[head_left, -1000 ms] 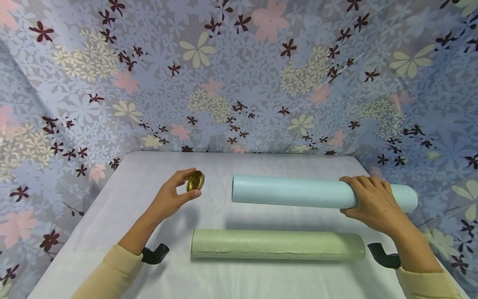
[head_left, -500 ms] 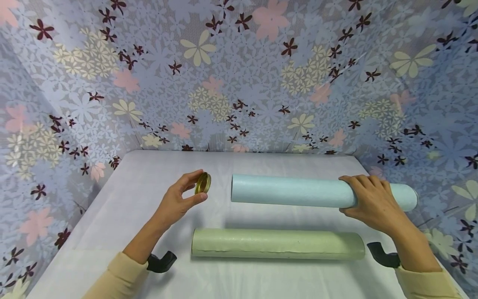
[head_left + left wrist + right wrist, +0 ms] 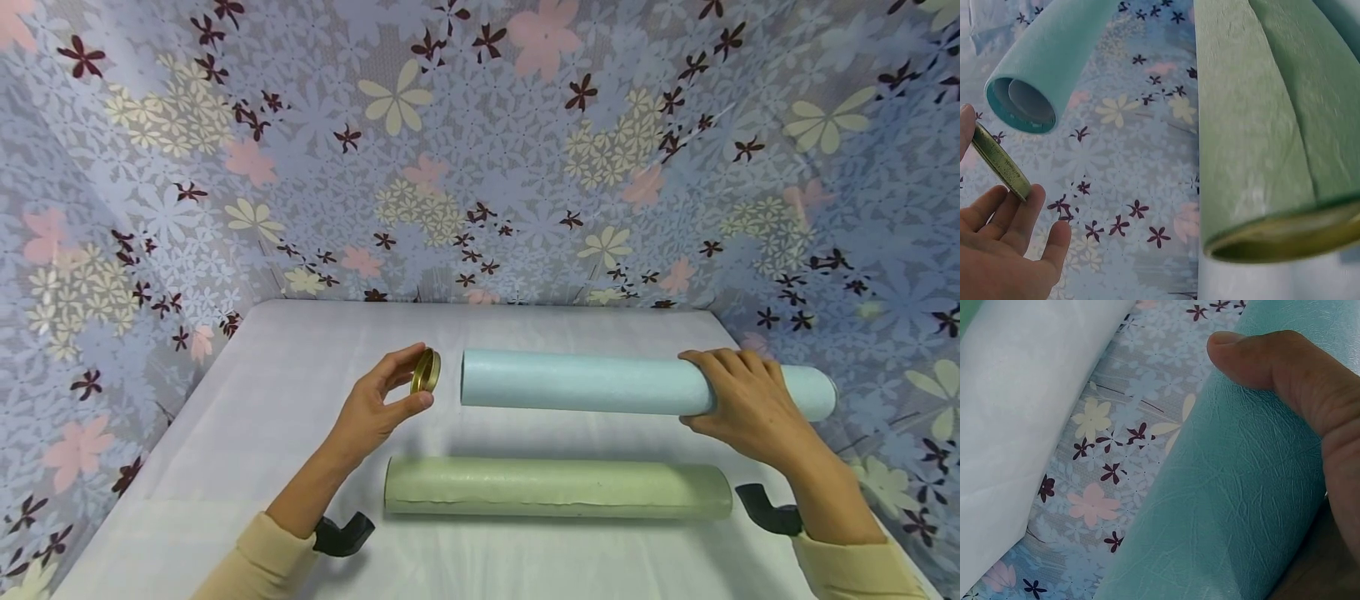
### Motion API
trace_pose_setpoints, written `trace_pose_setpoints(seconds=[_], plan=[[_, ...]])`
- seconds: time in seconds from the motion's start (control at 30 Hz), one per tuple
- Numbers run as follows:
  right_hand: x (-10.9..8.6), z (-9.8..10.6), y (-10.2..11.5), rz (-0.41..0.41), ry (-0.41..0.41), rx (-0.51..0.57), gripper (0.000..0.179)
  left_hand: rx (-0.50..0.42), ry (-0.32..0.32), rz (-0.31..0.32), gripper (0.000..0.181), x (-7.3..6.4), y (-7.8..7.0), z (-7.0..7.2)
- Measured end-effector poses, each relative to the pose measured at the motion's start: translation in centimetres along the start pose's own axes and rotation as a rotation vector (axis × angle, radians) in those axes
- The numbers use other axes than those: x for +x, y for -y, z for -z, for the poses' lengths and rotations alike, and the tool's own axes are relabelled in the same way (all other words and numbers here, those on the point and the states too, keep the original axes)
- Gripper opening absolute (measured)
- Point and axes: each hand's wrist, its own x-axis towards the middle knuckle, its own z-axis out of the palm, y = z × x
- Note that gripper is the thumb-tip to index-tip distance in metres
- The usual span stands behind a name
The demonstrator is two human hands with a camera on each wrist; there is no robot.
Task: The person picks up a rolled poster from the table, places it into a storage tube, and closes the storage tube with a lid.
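Observation:
My left hand [image 3: 375, 407] pinches a round gold metal lid [image 3: 426, 372] by its edge, thumb below and fingers above. The lid stands on edge a short way left of the near end of a light blue cardboard tube [image 3: 577, 381], apart from it. In the left wrist view the open mouth of the blue tube [image 3: 1021, 105] faces the lid [image 3: 1001, 161]. My right hand [image 3: 750, 408] grips the blue tube toward its right end and holds it level above the table. The right wrist view shows the thumb [image 3: 1254, 359] across the tube's wrinkled surface [image 3: 1229, 481].
A pale green tube [image 3: 558, 489] lies on the white table [image 3: 555, 558] in front of the blue one. In the left wrist view its end has a gold rim [image 3: 1285, 240]. Flowered cloth [image 3: 480, 150] hangs behind and at both sides.
My left hand has moved right with the lid, bringing it closer to the blue tube's left end. The lid has turned more edge-on. The right hand and blue tube have barely shifted left.

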Motion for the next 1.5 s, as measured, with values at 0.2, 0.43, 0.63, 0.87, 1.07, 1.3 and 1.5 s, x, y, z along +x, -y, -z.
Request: trace_pose_setpoints(seconds=[0.2,0.43,0.63,0.87,1.07,1.3,1.5], plan=[[0.0,0.0,0.0,0.004,-0.002,0.006,0.081,-0.046,0.002,-0.019,0.063,0.2,-0.2,-0.8],[0.0,0.0,0.1,0.015,-0.01,0.007,0.082,-0.082,0.007,-0.036,0.061,0.4,-0.5,-1.5],[0.1,-0.1,0.1,0.019,-0.016,0.007,0.082,-0.11,0.021,-0.046,0.062,0.5,-0.4,-2.0],[0.0,-0.2,0.1,0.028,-0.028,0.005,0.081,-0.118,0.032,-0.057,0.064,0.6,-0.3,-2.4],[0.0,-0.3,0.2,0.03,-0.03,0.004,0.081,-0.136,0.051,-0.059,0.066,0.6,-0.2,-2.8],[0.0,-0.4,0.2,0.03,-0.023,0.011,0.081,-0.151,0.065,-0.057,0.066,0.6,-0.2,-3.1],[0.0,-0.5,0.2,0.032,-0.026,0.014,0.082,-0.16,0.064,-0.021,0.064,0.6,-0.3,-3.2]])
